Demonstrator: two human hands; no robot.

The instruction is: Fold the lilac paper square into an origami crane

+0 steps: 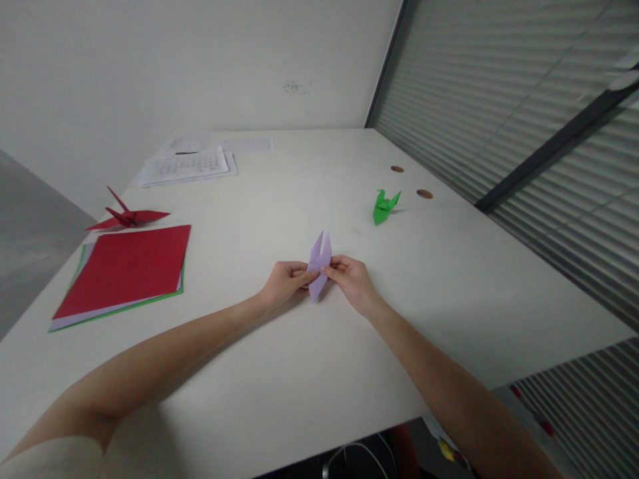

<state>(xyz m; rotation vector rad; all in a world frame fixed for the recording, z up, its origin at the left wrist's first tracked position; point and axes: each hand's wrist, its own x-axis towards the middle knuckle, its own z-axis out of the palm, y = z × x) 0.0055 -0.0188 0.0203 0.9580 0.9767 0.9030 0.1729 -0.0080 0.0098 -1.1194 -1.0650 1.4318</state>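
A folded piece of purple origami paper (320,256) is held upright just above the white table, between both hands. Two narrow points rise at its top with a slit between them, and a single point faces down. My left hand (287,282) pinches its left edge, thumb on the near face. From the other side my right hand (352,279) pinches the right edge, its thumb tip resting near the middle of the paper. The fingers behind the paper are partly hidden.
Left on the white table (239,399) lies a stack of red, purple and green paper sheets (127,266), a red paper crane (130,217) behind it. A green paper crane (383,209) stands right. Printed sheets (187,166) lie farther back. Blinds (499,100) border the right edge.
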